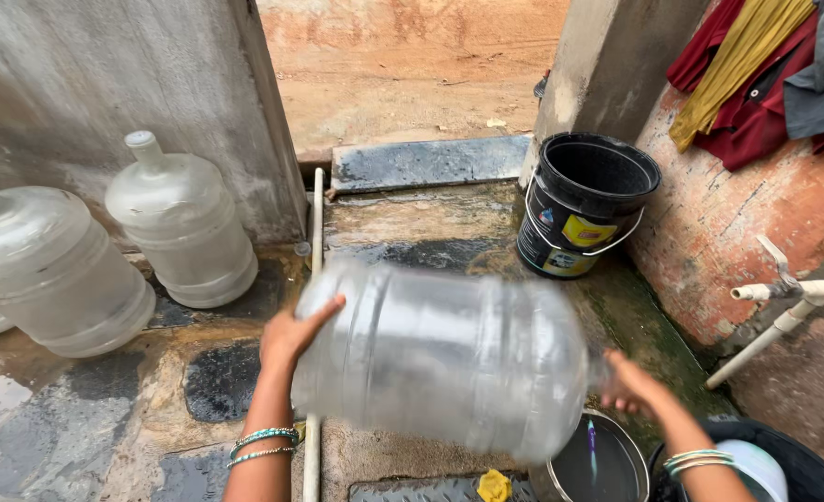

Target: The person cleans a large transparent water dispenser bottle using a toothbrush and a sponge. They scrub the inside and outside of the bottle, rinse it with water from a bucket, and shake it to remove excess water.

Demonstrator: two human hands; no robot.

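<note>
Head view: both hands gripping blurred clear water jug sideways (right fingers half-hidden behind its neck).

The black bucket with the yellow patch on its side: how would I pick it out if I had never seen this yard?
Find the grey concrete pillar at the top right, beside the red wall draped with clothes. At its foot stands the black plastic bucket, upright and open-topped on the wet ground. Unlike the clear plastic water jugs along the left wall, it is dark, wire-handled and labelled.
</note>
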